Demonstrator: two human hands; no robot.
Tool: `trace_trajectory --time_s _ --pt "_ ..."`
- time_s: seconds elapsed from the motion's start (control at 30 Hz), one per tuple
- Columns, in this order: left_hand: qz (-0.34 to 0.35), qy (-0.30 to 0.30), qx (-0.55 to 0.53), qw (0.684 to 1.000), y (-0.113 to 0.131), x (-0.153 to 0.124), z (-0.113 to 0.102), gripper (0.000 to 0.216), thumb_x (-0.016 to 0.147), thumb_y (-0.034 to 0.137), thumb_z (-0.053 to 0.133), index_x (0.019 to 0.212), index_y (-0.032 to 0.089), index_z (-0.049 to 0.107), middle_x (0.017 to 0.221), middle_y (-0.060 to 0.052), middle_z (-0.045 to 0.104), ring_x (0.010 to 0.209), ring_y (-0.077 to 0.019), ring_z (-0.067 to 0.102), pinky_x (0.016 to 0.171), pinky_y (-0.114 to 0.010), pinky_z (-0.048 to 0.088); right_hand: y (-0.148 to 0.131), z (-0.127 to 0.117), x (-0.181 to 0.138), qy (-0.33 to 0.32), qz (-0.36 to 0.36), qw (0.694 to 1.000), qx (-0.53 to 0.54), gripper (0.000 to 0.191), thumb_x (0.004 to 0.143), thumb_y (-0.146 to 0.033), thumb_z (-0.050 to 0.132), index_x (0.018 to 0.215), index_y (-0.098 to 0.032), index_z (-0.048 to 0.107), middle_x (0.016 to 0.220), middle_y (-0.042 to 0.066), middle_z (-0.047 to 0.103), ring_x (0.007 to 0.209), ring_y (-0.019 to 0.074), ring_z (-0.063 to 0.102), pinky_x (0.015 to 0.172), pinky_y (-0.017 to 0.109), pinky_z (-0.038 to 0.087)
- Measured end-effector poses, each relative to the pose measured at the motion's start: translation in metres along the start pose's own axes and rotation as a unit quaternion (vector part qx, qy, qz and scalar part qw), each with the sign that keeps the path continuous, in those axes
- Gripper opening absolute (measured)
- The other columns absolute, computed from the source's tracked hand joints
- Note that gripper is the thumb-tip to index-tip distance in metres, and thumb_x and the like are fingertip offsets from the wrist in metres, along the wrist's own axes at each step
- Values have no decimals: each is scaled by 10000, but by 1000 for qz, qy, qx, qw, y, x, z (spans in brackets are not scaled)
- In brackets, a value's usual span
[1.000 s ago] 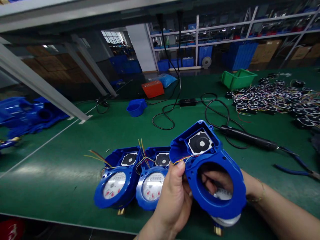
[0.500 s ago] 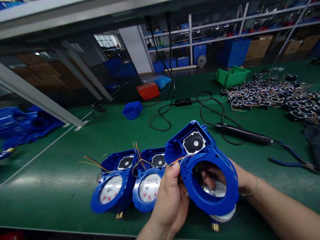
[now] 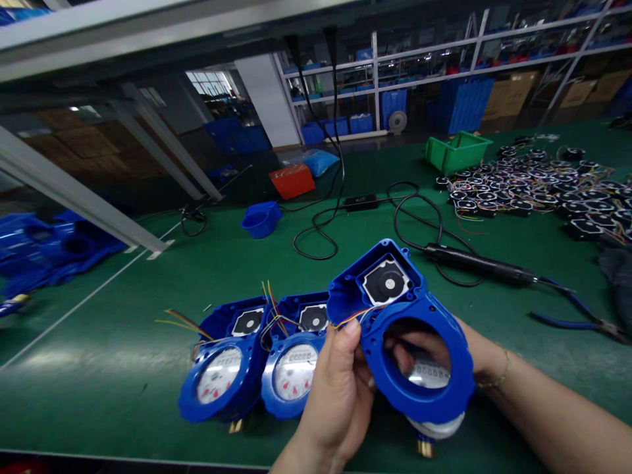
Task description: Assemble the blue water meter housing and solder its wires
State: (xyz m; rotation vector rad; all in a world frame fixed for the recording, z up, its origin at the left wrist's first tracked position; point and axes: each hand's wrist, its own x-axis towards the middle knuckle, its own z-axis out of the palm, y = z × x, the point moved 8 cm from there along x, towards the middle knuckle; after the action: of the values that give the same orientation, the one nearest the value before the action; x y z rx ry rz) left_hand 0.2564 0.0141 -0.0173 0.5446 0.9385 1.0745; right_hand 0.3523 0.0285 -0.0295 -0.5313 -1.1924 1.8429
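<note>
A blue plastic meter housing [image 3: 405,316] with a round opening and a black-and-white module in its top is held tilted over a white meter dial [image 3: 428,372]. My left hand [image 3: 340,395] grips the housing's left edge, thumb by its coloured wires. My right hand [image 3: 434,352] is behind the ring, fingers showing through the opening, touching the housing and dial. Two assembled blue meters [image 3: 220,365] [image 3: 296,362] with white dials stand just to the left on the green mat.
An electric screwdriver [image 3: 476,264] with coiled cable lies behind the hands, blue-handled pliers [image 3: 575,316] to the right. Several black modules with wires [image 3: 538,187] are heaped at back right by a green bin [image 3: 457,151]. A blue cup [image 3: 261,218] and blue housings [image 3: 44,247] lie left.
The blue housing has dropped slightly lower over the white dial, which has come up into its round opening. My hands have stayed in the same grip.
</note>
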Motion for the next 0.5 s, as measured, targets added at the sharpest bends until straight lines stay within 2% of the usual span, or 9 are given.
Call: trace_trajectory --time_s 0.1,0.2,0.27,0.33,0.4,0.5 --pt "14 -7 29 999 2 0 2 299 815 380 571 1031 184 506 772 -14 613 609 -96 545 472 -169 356 2 -7 1 3 24 998 52 271 826 -350 659 992 -137 640 879 78 640 791 200 603 783 336 499" --pt "21 7 65 998 3 1 -2 292 816 389 573 1005 184 483 693 32 512 551 -59 434 483 -172 315 10 -32 1 100 84 981 144 211 793 -238 688 961 -118 642 899 84 645 849 225 611 848 355 490" --pt "17 14 85 996 2 2 -4 294 815 397 574 996 192 466 686 45 470 551 -54 404 494 -175 308 12 -46 -5 164 107 962 189 212 836 -292 640 951 -114 637 890 84 643 875 226 609 889 362 475" --pt "13 14 103 994 2 3 -5 282 818 390 572 983 197 449 685 49 459 541 -47 381 475 -165 277 5 -48 -12 187 89 954 218 354 906 -441 523 1029 -122 616 962 97 630 940 228 593 929 368 449" --pt "2 -1 117 993 1 5 -3 285 817 393 577 973 203 432 670 60 449 513 -35 346 451 -155 237 -8 -42 -21 193 44 954 224 492 920 -562 432 1168 -156 556 1090 107 593 1026 242 561 960 388 424" --pt "-36 -30 135 990 -4 7 2 346 801 418 597 1010 217 408 651 74 434 498 -35 341 442 -152 224 -24 -31 -38 240 -13 954 178 520 876 -497 570 1308 -243 433 1238 88 517 1102 259 520 980 409 408"
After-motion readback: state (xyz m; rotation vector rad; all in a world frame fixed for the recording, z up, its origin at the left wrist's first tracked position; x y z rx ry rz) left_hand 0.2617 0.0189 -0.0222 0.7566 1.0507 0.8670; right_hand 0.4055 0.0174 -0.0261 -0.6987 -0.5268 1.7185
